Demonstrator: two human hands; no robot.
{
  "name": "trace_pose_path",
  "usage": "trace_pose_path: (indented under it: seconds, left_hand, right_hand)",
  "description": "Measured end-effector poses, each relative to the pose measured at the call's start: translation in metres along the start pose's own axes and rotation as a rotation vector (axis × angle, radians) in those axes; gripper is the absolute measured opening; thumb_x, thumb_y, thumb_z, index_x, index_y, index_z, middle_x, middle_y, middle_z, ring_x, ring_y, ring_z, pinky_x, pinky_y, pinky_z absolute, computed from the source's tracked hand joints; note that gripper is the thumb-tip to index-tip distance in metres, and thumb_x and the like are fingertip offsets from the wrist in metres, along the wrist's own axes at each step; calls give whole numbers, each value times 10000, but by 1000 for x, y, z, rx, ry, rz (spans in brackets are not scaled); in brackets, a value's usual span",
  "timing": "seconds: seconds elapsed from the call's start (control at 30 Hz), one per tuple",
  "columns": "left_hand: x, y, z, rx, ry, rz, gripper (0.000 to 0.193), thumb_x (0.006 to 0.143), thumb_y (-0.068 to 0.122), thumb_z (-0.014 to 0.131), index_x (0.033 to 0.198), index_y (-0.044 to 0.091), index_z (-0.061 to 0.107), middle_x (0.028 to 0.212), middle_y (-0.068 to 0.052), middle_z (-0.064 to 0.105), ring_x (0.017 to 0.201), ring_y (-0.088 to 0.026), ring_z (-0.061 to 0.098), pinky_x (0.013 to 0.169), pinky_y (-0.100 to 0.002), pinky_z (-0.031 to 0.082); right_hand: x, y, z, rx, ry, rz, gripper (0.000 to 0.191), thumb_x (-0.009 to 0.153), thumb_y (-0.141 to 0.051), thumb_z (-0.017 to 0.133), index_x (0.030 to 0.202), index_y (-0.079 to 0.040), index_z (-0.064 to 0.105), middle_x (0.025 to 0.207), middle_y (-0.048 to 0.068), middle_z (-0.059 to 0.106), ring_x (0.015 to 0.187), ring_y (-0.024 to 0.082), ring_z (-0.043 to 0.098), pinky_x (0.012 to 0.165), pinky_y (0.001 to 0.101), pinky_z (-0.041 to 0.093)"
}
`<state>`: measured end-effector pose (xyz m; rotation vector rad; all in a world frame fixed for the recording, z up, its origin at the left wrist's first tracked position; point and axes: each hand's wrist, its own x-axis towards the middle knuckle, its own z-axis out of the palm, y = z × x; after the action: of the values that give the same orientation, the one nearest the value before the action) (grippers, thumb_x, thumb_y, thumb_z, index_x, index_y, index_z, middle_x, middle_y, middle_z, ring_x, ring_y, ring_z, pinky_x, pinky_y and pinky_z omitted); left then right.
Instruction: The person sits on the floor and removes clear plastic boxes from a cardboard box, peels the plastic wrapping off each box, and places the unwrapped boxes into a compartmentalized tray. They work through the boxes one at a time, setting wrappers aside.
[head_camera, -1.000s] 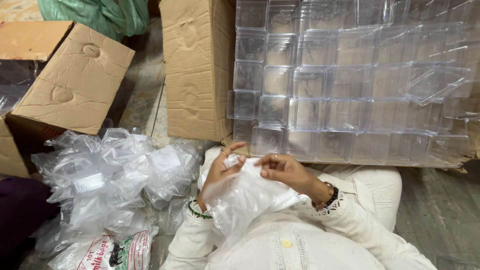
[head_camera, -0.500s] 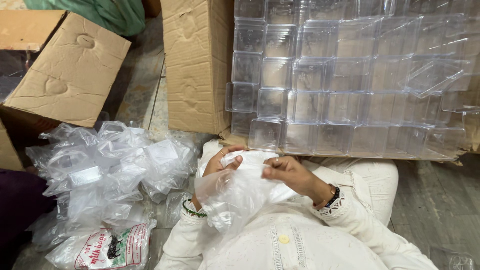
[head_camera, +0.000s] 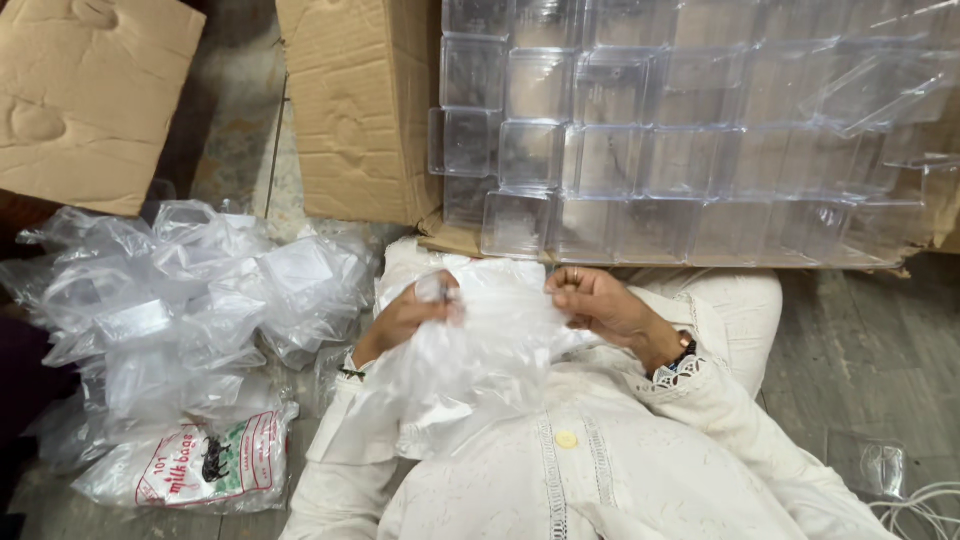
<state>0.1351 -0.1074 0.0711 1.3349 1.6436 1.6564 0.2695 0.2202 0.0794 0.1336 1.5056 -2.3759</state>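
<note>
A clear plastic bag (head_camera: 470, 350) is spread over my lap, stretched between both hands. My left hand (head_camera: 405, 315) pinches its upper left edge, with a small clear piece at the fingertips. My right hand (head_camera: 595, 305), with a ring and a dark wristband, grips the bag's upper right edge. Both hands sit just in front of a wall of stacked clear plastic boxes (head_camera: 690, 130). What is inside the bag is hard to tell through the crumpled film.
A heap of filled clear bags (head_camera: 190, 310) lies to my left, with a printed bag packet (head_camera: 200, 465) in front. Cardboard boxes stand at the back left (head_camera: 85, 95) and centre (head_camera: 355, 110). A small clear piece (head_camera: 882, 468) and white cord (head_camera: 925, 505) lie at right.
The view has tilted down and closer. My hands have spread the bag wider across my lap; the left hand has shifted slightly left along its edge.
</note>
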Motion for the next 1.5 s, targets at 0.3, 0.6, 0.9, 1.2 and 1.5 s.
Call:
trace_pose_path:
  seconds: [0.3,0.6,0.9,1.2,1.5]
  left_hand:
    - [145,-80,-6,224,726,-461,303,942,278,687,1142,50,686,792,-28,689,660,-131,597,593,-311,486]
    - [111,-112,-37,-10,541,-486,362,1055,337,633,1099,-16,699,885,-46,650,805,-117,566,719,-296,456]
    - [-45,-83,-25,82,660,-488,217,1045,130,597,1108,-69,655,981,-112,628,915,-203,523,826,-335,429]
    - [-63,-117,-30,46,551,-707,452,926,178,602,1326,-14,687,1129,-111,741,991,-216,646,866,-355,514]
    - [-74,-128,0,503,502,-666,519,763,107,657,1279,51,660,1019,-125,729,886,-270,677,737,-362,528]
  right_hand:
    - [103,-44,14,-1418,743,-360,265,948,-186,634,868,58,697,827,320,660,801,495,656,718,551,518]
    - [101,-41,7,-590,553,-557,195,1055,-177,615,945,-19,645,750,85,605,642,189,562,580,315,458]
    - [74,32,89,-253,380,-102,155,1045,-257,532,964,-125,546,632,-27,450,523,73,391,454,252,325]
    - [91,49,72,-878,233,-523,278,1059,-206,540,882,9,545,749,88,541,672,182,515,646,341,450]
    - [63,53,62,-1158,213,-259,219,1012,-172,625,1081,36,616,1038,206,659,964,315,645,894,411,522]
